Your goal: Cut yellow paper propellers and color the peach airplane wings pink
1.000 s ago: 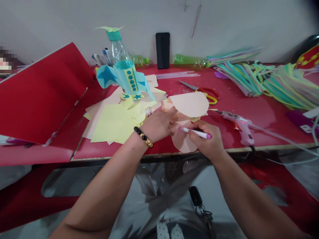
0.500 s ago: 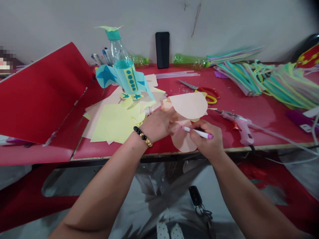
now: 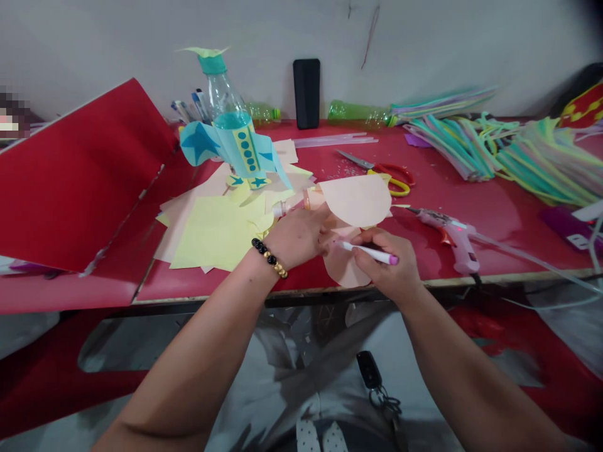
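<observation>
My right hand [image 3: 389, 267] is closed around a white marker with a pink cap [image 3: 372, 253], its tip resting on a peach paper cutout [image 3: 342, 267] at the table's front edge. My left hand [image 3: 301, 235], a beaded bracelet on its wrist, lies over the same cutout and presses it down, fingers curled toward the marker tip. Just behind my hands a larger rounded peach paper piece [image 3: 358, 199] curls upward.
Yellow and peach sheets [image 3: 217, 229] lie to the left. A bottle rocket with blue paper fins [image 3: 233, 141] stands behind them. Scissors [image 3: 384, 171], a pink glue gun [image 3: 455, 238], a black phone [image 3: 306, 93], a green bottle [image 3: 358, 113], coloured strips [image 3: 509, 154] and a red board [image 3: 80, 182] surround the red table [image 3: 494, 207].
The marker tip has shifted slightly left across the peach cutout. My left hand stays in place on the paper.
</observation>
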`<state>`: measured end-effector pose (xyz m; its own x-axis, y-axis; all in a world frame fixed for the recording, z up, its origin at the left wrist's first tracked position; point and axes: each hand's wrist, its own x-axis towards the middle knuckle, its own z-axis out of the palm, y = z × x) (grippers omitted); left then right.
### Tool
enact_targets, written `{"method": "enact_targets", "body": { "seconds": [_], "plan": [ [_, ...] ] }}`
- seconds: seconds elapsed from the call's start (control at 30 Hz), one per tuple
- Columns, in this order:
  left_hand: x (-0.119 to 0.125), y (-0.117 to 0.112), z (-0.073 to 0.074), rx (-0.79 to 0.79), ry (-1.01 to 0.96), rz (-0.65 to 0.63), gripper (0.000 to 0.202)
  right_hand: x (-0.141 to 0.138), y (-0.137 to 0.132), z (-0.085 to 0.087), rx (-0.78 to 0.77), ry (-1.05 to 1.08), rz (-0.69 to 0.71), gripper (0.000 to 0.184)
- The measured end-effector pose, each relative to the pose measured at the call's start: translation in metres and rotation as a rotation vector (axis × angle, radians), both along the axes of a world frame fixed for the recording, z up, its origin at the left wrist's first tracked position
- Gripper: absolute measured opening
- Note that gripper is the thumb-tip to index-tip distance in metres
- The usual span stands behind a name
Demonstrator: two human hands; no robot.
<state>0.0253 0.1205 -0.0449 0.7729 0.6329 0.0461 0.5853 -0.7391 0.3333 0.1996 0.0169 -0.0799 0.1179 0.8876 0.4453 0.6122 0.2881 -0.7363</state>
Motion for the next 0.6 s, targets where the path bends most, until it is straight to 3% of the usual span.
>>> {"method": "enact_targets", "body": {
  "seconds": [0.13,0.33,0.6],
  "plan": [
    [0.0007,0.0002,-0.0005,-0.001,0.002,0.005,0.036,-0.0028,0.002,0.0026,-0.017,0.019,0.115,0.01],
    [0.0,0.001,-0.0001,-0.038,0.006,-0.011,0.038,0.0013,-0.0035,0.0,0.031,0.037,-0.166,0.008],
    [-0.001,-0.0002,0.0009,-0.003,-0.028,-0.019,0.033,0.0017,0.0018,-0.0004,-0.015,0.091,-0.187,0.006]
  ]
}}
